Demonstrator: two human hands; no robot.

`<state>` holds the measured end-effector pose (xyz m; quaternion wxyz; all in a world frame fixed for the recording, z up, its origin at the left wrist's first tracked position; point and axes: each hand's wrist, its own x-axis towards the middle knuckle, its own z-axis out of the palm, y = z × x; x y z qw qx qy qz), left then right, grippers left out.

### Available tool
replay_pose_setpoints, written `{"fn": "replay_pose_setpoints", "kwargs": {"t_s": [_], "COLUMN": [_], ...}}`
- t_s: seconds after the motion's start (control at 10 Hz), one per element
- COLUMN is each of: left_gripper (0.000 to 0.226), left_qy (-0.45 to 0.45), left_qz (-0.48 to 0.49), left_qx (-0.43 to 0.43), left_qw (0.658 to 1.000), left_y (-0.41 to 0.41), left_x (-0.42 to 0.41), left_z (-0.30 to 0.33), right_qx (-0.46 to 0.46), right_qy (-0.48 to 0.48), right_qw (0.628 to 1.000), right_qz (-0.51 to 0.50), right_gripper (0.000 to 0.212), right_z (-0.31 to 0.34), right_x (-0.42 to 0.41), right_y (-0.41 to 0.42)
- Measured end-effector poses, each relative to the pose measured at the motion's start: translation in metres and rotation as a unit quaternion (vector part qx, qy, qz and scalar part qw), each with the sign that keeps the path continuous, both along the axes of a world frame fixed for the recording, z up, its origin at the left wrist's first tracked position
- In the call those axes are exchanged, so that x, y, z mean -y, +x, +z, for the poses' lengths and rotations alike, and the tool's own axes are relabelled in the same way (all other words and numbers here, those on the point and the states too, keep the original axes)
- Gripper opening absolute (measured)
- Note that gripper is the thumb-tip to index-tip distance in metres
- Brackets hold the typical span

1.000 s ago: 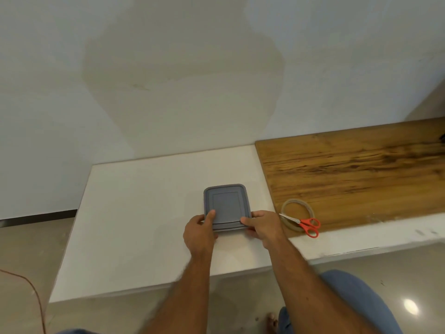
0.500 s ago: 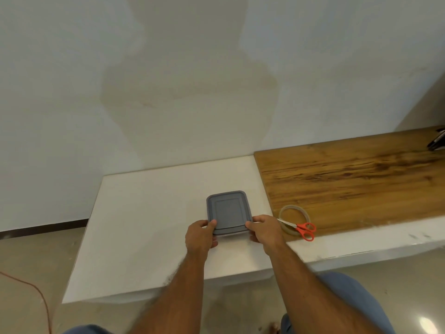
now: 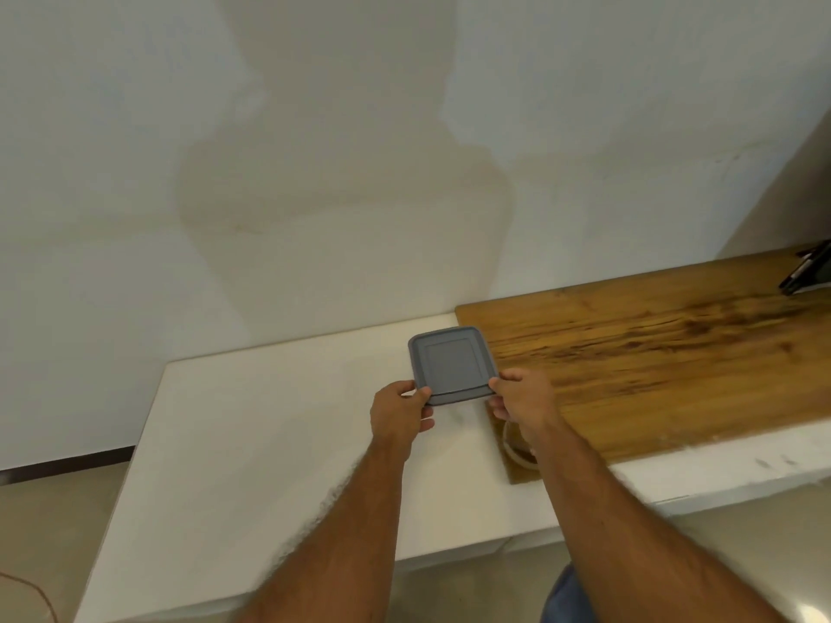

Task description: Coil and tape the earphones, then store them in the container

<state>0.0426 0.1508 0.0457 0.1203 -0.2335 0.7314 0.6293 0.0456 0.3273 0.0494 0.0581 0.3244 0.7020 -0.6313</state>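
In the head view, the grey square plastic container (image 3: 452, 366), lid on, is held at its two near corners. The left hand (image 3: 398, 413) closes its grip on the near left corner, fingers curled under the rim and thumb on top. The right hand (image 3: 524, 397) pinches the near right corner the same way. The container sits towards the back edge of the white desk (image 3: 252, 447), right beside the brown wooden board (image 3: 652, 361); whether it rests on the desk or is lifted cannot be told.

No earphones show, so they are probably already coiled, taped and shut inside; only setting the container down seems left.

A clear tape roll (image 3: 517, 447) lies on the board's near left corner, mostly hidden under the right forearm. A dark object (image 3: 807, 272) sits at the board's far right, well clear. Nothing blocks the container.
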Motion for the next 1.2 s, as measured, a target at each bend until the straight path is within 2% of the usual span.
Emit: {"fn": "replay_pose_setpoints", "kwargs": {"t_s": [0.2,0.3,0.6,0.8,0.9,1.0,1.1,1.2], "left_gripper": [0.040,0.040,0.045,0.044,0.044,0.048,0.058,0.055], "left_qy": [0.010,0.009,0.005,0.012,0.013,-0.021,-0.080,-0.142], "left_qz": [-0.024,-0.036,-0.062,-0.074,-0.074,-0.089,-0.101,-0.122], "left_qx": [-0.015,-0.019,-0.019,-0.021,-0.025,-0.015,-0.024,-0.028], "left_qw": [1.000,0.999,0.998,0.997,0.997,0.996,0.991,0.982], "left_y": [-0.040,-0.055,-0.095,-0.103,-0.100,-0.097,-0.091,-0.078], "left_x": [-0.040,-0.061,-0.094,-0.106,-0.109,-0.106,-0.095,-0.078], "left_z": [-0.005,-0.011,-0.035,-0.043,-0.045,-0.047,-0.043,-0.026], "right_qx": [-0.019,-0.016,0.000,-0.003,0.004,0.019,0.006,-0.028], "right_qy": [0.033,0.074,0.088,0.141,0.154,0.227,0.348,0.412], "right_qw": [0.999,0.997,0.994,0.986,0.984,0.973,0.937,0.910], "right_qz": [-0.019,-0.018,-0.070,-0.087,-0.086,-0.033,0.010,0.039], "right_gripper": [0.019,0.009,0.012,0.006,0.013,0.034,0.044,0.044], "right_z": [0.001,-0.005,-0.024,-0.033,-0.036,-0.030,-0.013,0.001], "right_x": [-0.038,-0.057,-0.084,-0.092,-0.092,-0.088,-0.078,-0.066], "right_y": [-0.039,-0.056,-0.084,-0.090,-0.091,-0.088,-0.075,-0.059]}}
